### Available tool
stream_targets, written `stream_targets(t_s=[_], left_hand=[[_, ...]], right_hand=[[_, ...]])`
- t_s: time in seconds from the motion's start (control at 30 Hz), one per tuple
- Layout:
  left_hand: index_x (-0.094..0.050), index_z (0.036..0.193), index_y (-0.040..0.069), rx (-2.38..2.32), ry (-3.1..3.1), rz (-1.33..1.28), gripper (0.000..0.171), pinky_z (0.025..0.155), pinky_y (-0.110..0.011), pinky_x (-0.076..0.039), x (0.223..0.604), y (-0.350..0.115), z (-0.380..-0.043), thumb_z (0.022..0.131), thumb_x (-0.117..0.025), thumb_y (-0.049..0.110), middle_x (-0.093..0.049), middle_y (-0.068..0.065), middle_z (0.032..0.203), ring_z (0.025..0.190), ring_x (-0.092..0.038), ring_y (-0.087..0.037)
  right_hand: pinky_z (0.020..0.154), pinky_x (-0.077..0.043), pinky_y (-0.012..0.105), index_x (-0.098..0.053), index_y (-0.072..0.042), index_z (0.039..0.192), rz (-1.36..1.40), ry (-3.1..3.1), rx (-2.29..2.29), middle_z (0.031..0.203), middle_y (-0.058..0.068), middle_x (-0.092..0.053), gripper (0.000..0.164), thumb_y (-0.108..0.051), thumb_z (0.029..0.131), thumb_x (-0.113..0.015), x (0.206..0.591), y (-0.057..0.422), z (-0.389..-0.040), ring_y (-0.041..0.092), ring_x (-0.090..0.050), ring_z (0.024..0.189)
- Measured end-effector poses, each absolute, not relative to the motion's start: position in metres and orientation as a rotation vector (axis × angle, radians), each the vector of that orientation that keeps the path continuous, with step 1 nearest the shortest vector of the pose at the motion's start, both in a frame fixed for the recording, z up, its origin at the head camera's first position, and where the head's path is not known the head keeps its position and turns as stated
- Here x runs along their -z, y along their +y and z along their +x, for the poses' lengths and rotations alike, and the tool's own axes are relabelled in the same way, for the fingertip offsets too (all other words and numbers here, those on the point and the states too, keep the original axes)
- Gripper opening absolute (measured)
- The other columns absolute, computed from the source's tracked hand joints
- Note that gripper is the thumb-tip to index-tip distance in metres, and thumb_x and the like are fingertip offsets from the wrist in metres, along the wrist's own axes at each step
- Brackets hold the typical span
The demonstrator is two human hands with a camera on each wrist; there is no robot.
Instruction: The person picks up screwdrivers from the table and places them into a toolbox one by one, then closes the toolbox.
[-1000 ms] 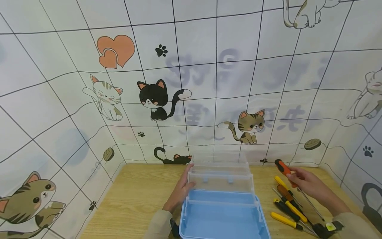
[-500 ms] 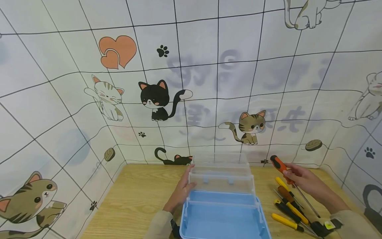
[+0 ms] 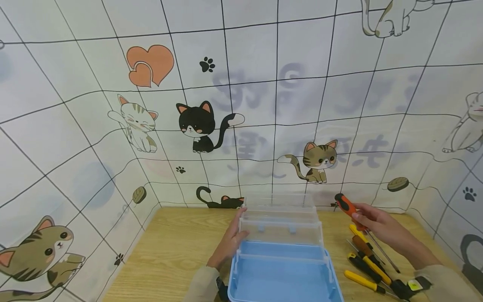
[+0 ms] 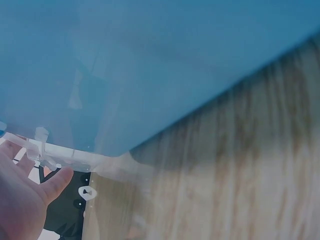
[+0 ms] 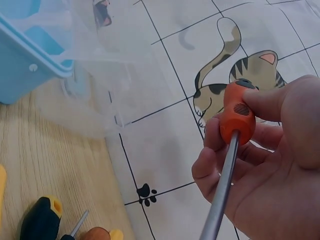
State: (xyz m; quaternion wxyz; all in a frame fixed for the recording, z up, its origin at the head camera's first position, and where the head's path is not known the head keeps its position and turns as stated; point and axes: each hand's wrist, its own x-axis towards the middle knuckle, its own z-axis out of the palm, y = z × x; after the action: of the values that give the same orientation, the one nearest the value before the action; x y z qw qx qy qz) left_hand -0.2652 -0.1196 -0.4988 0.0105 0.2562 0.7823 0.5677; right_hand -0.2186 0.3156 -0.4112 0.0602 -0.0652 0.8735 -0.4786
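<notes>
While the two hands stand well apart, each is engaged with a separate item. The left hand [image 3: 226,245] holds the left edge of a clear lid [image 3: 280,231] with thumb and fingers; the full lie of the fingers is partly hidden. The lid stands raised at the far side of a blue box [image 3: 283,277], which sits between the hands, nearer the left one.

The right hand [image 3: 388,230] grips an orange-and-black screwdriver [image 3: 347,207] by its handle, thumb against the fingers. The handle's black end points up and toward the left-hand side; the metal shaft [image 5: 222,180] slants down beneath the right hand, toward the wrist. Whether its tip meets the table cannot be told.

On the table [image 3: 170,251], below the right hand, further tools lie in a loose group: a brown handle [image 3: 361,244], a dark handle with a yellow end [image 3: 365,268] and, nearest the person, a yellow handle [image 3: 362,280]. A beige sleeve [image 3: 201,283] covers the left forearm. Beyond both hands rises a cat-printed wall covering [image 3: 264,105].
</notes>
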Motion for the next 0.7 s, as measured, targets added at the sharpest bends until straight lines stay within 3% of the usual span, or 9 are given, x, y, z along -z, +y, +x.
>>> stream_targets(t_s=[0.2, 0.47, 0.7], left_hand=[[-0.023, 0.155, 0.022, -1.756, 2.446, 0.785, 0.067, 0.113, -0.063, -0.021, 0.497, -0.119, -0.264, 0.096, -0.047, 0.001, -0.028, -0.012, 0.157, 0.141, -0.030, -0.031], [-0.020, 0.157, 0.016, -1.751, 2.463, 0.785, 0.068, 0.110, -0.063, -0.025, 0.516, -0.119, -0.277, 0.096, -0.047, 0.000, -0.029, -0.012, 0.156, 0.137, -0.034, -0.032], [-0.021, 0.156, 0.023, -1.762, 2.508, 0.769, 0.069, 0.112, -0.064, -0.022, 0.531, -0.119, -0.285, 0.096, -0.047, 0.005, -0.030, -0.003, 0.156, 0.139, -0.032, -0.027]], right_hand=[[0.069, -0.049, 0.032, -0.033, 0.008, 0.147, -0.257, 2.660, 1.431, 0.104, 0.015, -0.061, 0.060, -0.032, 0.105, -0.046, 0.406, 0.306, -0.218, 0.018, -0.054, 0.083], [0.066, -0.048, 0.032, -0.032, 0.008, 0.147, -0.386, 2.598, 1.499, 0.092, 0.012, -0.055, 0.056, -0.027, 0.105, -0.046, 0.403, 0.301, -0.221, 0.023, -0.054, 0.079], [0.067, -0.048, 0.032, -0.035, 0.007, 0.147, -0.439, 2.569, 1.521, 0.091, 0.010, -0.057, 0.053, -0.023, 0.105, -0.047, 0.402, 0.294, -0.224, 0.021, -0.055, 0.078]])
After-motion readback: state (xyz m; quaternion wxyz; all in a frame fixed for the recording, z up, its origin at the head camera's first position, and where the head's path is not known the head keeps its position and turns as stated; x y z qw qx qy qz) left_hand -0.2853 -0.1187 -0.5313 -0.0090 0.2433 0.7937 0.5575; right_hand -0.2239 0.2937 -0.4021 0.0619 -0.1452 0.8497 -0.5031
